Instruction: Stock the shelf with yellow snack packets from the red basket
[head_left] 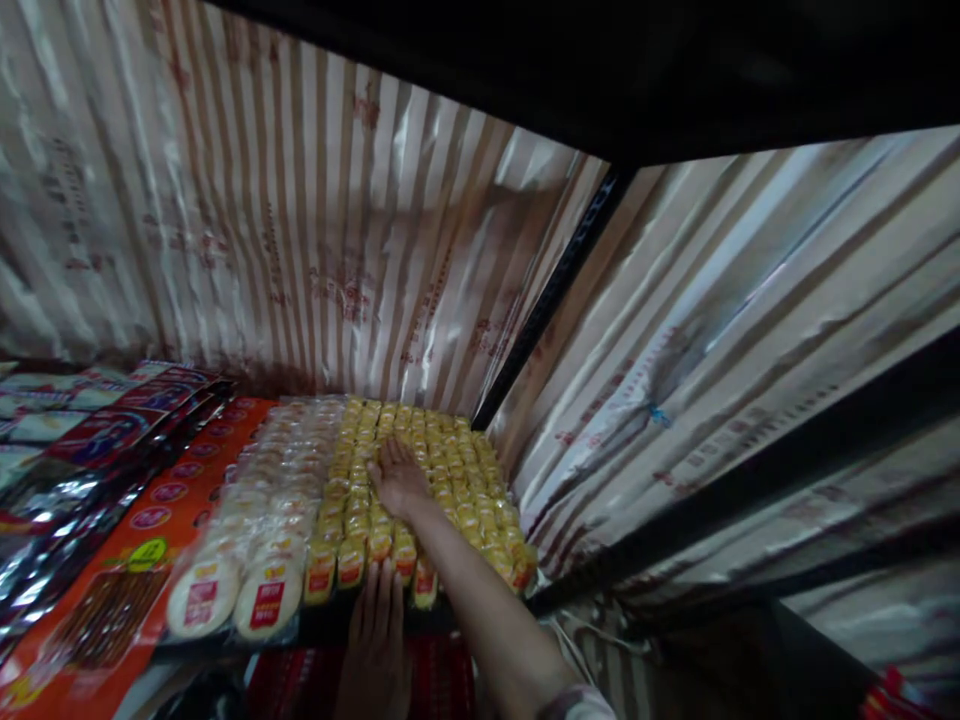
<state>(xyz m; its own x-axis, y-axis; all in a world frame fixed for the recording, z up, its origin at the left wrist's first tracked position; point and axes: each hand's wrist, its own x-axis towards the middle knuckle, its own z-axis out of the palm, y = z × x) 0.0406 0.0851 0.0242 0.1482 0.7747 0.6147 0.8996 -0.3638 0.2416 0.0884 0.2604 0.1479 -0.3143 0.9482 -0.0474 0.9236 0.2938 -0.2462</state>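
Observation:
My right hand (397,478) lies flat, fingers stretched out, on top of rows of small yellow wrapped snack packs (442,470) laid out on a shelf. My left hand (375,630) rests with fingers straight against the front edge of the shelf, just below the front row of yellow packs (352,560). Neither hand holds anything. Left of the yellow packs lie rows of round pale cakes in clear wrappers with red labels (259,590).
Orange packets (142,560) and dark foil packets (90,440) lie further left on the shelf. Striped shiny paper (322,230) lines the back and the right side wall (712,380). A dark post (547,300) stands in the corner and a dark shelf (675,60) hangs overhead.

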